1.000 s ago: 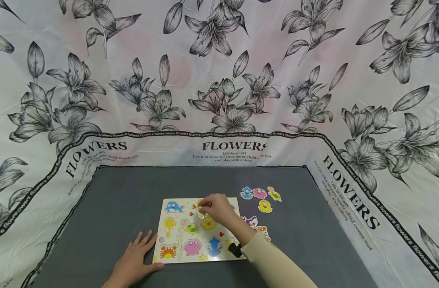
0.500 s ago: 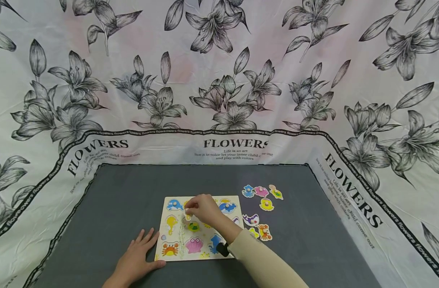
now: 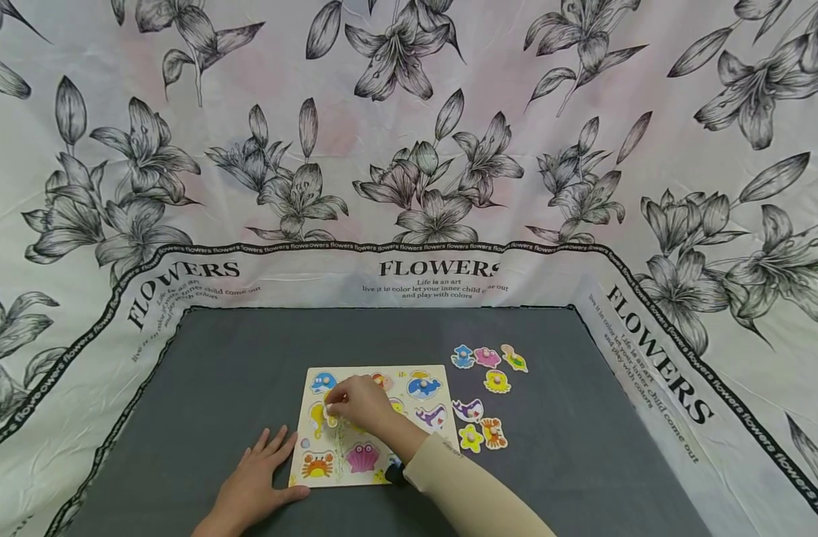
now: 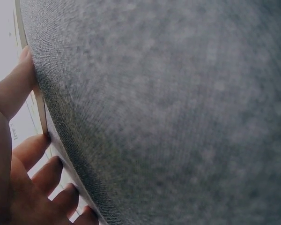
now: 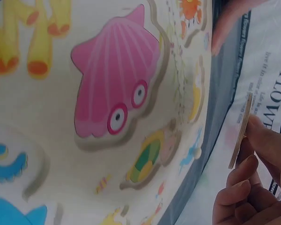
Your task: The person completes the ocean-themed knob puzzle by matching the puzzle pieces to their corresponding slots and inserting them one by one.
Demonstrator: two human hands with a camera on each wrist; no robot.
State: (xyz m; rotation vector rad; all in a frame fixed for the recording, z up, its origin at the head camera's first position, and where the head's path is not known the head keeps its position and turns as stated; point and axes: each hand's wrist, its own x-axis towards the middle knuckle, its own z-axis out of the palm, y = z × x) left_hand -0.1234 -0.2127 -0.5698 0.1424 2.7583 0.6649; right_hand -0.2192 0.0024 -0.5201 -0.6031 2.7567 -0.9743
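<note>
A grey table mat (image 3: 247,358) lies before a flower-printed cloth backdrop (image 3: 409,149)

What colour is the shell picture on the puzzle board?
Pink, with two round eyes: the scallop shell picture shows best in the right wrist view.

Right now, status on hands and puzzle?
Left hand flat, steadying wooden sea-animal puzzle board. Right hand pinches thin wooden piece above it. Nothing obstructing.

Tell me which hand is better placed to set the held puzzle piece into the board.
Likely the right hand: it already pinches the thin wooden puzzle piece over the wooden sea-animal puzzle board. The left hand lies flat, steadying the board's edge.
</note>
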